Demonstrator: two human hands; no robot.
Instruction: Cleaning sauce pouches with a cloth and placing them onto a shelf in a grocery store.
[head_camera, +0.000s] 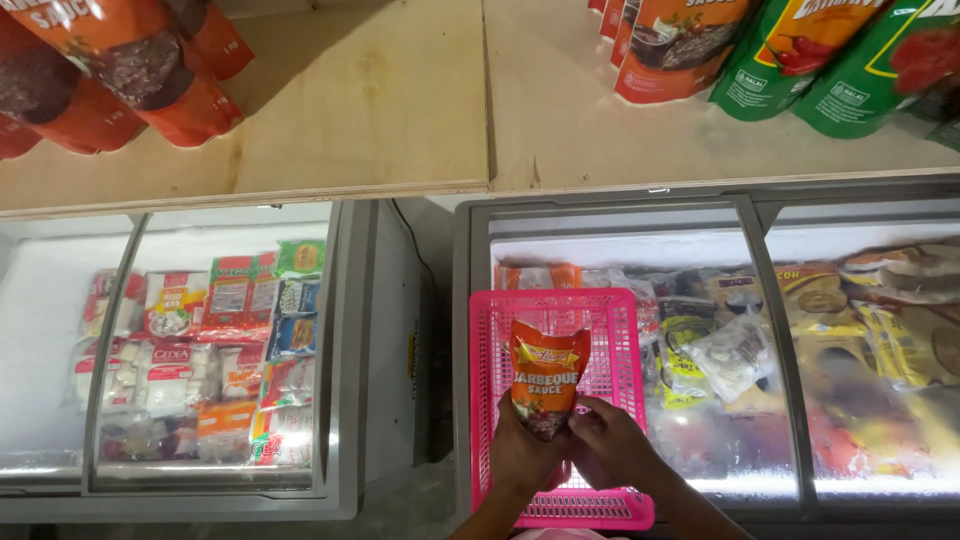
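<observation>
I hold an orange sauce pouch upright over a pink plastic basket that rests on the glass lid of the right chest freezer. My left hand grips the pouch's lower left side and my right hand grips its lower right corner. Both hands meet at the bottom of the pouch. The basket looks empty under it.
A wooden shelf runs above both freezers, with orange-red pouches at its left end and red and green pouches at its right. The left freezer holds frozen food packets under a sliding glass lid. A narrow gap separates the freezers.
</observation>
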